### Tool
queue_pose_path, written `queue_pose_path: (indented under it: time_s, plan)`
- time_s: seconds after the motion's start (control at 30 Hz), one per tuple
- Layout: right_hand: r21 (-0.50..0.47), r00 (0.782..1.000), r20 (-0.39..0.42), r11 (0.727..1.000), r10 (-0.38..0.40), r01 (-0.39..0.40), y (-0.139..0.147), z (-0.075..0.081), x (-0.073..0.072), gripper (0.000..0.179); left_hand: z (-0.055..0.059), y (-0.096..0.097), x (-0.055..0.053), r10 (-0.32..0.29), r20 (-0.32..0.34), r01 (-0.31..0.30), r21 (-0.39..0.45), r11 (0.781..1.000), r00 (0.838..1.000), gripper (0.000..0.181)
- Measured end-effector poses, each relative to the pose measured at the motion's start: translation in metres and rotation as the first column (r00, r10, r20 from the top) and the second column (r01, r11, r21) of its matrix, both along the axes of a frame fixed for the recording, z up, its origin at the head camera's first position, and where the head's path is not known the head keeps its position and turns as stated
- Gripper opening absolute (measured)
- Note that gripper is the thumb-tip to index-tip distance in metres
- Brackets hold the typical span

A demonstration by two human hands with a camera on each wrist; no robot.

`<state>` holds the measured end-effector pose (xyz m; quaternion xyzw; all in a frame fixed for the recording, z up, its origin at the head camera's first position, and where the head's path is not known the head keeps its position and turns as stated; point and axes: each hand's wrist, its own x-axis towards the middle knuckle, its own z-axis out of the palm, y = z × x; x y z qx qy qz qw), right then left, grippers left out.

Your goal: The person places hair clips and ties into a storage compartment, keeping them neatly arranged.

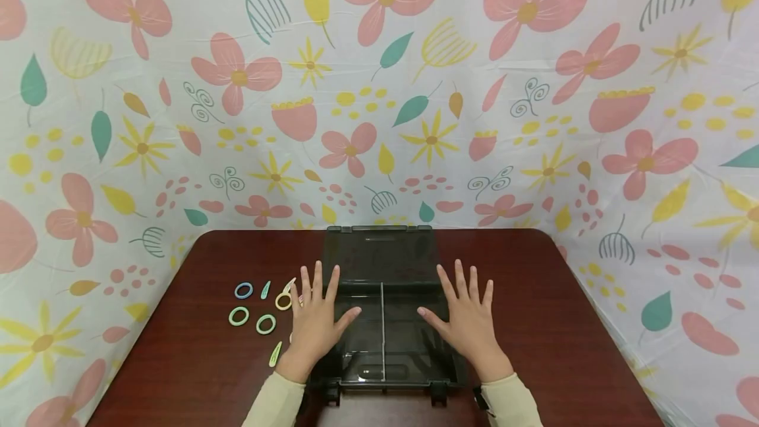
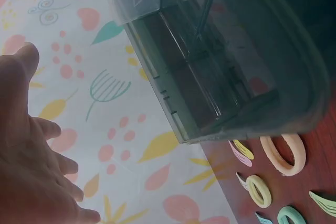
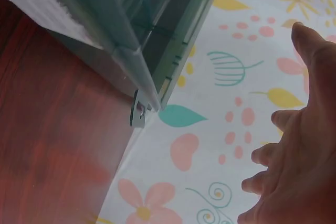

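Observation:
A dark see-through plastic box point(image 1: 385, 385) lies with its lid point(image 1: 379, 256) folded back, and a pale divider point(image 1: 383, 335) runs down its middle. Over its left side hovers my left hand point(image 1: 315, 323), fingers spread and holding nothing. My right hand point(image 1: 471, 327) is spread the same way over the right side, also without anything in it. Left of the box are a blue hair tie point(image 1: 236, 291), two green hair ties, a yellow hair tie point(image 1: 277, 302), a blue hair clip point(image 1: 265, 290) and a green hair clip point(image 1: 275, 354). My left hand partly hides more pieces.
The dark red wooden table point(image 1: 569, 348) reaches back to a white flowered cloth point(image 1: 367, 104), which also hangs along both sides. In the left wrist view, a peach hair tie point(image 2: 301, 153) and several clips lie close beside the box.

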<state>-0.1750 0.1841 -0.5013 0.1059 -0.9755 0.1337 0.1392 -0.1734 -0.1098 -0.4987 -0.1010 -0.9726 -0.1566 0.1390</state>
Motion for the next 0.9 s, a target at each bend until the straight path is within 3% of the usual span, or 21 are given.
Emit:
queue_pose_path:
  time_s: [0.53, 0.9]
  plan:
    - [-0.124, 0.999, 0.0, 0.992, 0.037, -0.037, 0.018, 0.003, -0.001, 0.089, 0.003, -0.02, -0.001, -0.115, 0.015, 0.111, 0.154, 0.982, 0.993, 0.085]
    - [-0.189, 0.998, -0.021, 0.98, 0.064, -0.067, 0.024, 0.002, -0.001, 0.082, 0.004, -0.034, 0.0, -0.112, -0.032, 0.116, 0.23, 0.966, 0.993, 0.078]
